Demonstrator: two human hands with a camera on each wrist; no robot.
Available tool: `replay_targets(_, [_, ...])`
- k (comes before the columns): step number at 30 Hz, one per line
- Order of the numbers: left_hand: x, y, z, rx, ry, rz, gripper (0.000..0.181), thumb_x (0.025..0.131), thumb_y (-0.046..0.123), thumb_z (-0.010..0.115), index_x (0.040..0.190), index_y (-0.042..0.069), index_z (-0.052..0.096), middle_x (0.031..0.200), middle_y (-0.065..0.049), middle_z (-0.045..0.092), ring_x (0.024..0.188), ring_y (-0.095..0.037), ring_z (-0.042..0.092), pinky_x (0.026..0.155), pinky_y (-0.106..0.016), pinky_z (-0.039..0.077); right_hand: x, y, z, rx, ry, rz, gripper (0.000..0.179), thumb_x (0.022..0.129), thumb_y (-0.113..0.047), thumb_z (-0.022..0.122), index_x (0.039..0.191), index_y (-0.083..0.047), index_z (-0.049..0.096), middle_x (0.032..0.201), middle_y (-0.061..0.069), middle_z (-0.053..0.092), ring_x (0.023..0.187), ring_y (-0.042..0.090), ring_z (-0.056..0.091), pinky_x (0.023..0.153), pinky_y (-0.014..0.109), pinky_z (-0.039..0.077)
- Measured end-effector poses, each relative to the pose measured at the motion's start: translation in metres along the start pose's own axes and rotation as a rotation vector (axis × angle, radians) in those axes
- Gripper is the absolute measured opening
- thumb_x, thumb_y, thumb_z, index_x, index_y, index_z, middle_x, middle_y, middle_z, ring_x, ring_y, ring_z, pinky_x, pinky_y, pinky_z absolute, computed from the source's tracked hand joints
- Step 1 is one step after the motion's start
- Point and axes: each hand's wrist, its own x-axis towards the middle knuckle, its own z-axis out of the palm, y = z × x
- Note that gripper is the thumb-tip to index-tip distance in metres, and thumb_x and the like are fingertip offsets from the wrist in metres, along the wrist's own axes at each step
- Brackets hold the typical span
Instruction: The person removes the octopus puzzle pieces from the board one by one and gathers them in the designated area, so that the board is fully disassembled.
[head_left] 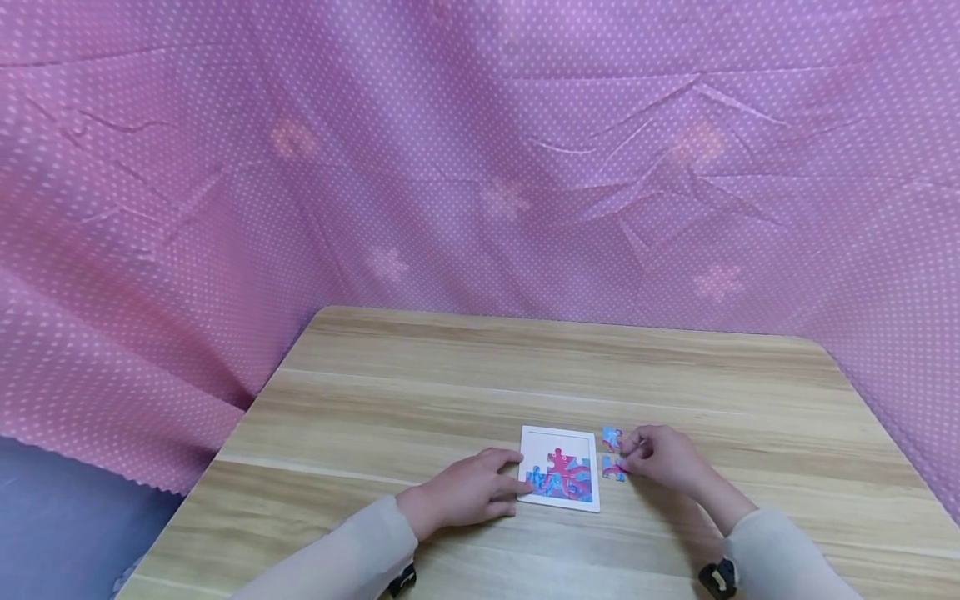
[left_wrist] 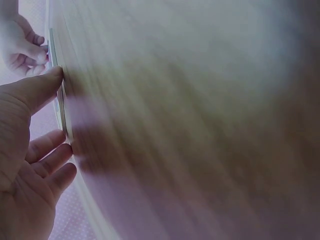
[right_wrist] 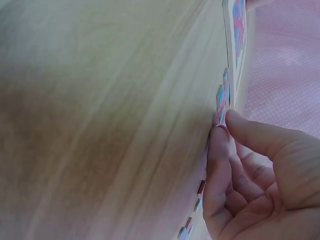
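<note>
Puzzle pieces (head_left: 611,437) beside tray (head_left: 558,503); curtain (head_left: 465,183) behind table (head_left: 420,383).

Head cam fwd/dn, wrist cams close

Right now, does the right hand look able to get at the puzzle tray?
Probably yes: the puzzle tray lies close to the right hand, only flat loose pieces show between them, and the left hand is at the opposite edge.
</note>
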Motion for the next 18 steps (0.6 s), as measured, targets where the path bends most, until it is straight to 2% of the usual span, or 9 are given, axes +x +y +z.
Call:
replay_targets(5, [0.0,0.0,0.0,-0.001,0.002,0.008,0.038,0.095,0.037,0.058,0.133,0.031,0.057,0.145,-0.006,0.04,0.133,-0.021,0.037,0.107,-0.037,0.033,0.001,-0.004,0.0,0.032,0.0,0.02,0.01,0.079,-0.004,0.073,0.085,-0.008,0.066,0.074,-0.003,0.064,0.069,0.012,0.058,0.066,0.03,0.05])
replay_targets(10, [0.001,0.0,0.001,-0.026,0.006,-0.015,0.04,0.094,0.037,0.06,0.133,0.029,0.057,0.144,-0.006,0.041,0.132,-0.02,0.037,0.107,-0.037,0.033,0.005,-0.011,0.003,0.094,-0.017,-0.026,0.008,0.083,-0.007,0.072,0.088,-0.008,0.067,0.076,-0.003,0.065,0.069,0.014,0.059,0.06,0.027,0.051])
replay_targets(14, [0.003,0.001,0.002,-0.016,0.035,0.002,0.041,0.093,0.038,0.061,0.132,0.025,0.059,0.143,-0.008,0.042,0.131,-0.021,0.038,0.107,-0.036,0.033,0.011,-0.017,0.009,0.101,0.001,-0.075,0.009,0.083,-0.01,0.073,0.089,-0.008,0.067,0.079,-0.003,0.065,0.074,0.014,0.061,0.068,0.03,0.053])
replay_targets(18, [0.008,0.005,0.002,0.024,0.06,0.035,0.043,0.093,0.039,0.06,0.134,0.024,0.057,0.142,-0.01,0.043,0.131,-0.022,0.039,0.107,-0.035,0.032,0.015,-0.025,0.016,0.094,0.007,-0.074,0.008,0.085,-0.013,0.072,0.091,-0.01,0.067,0.081,-0.005,0.063,0.08,0.013,0.06,0.077,0.034,0.053])
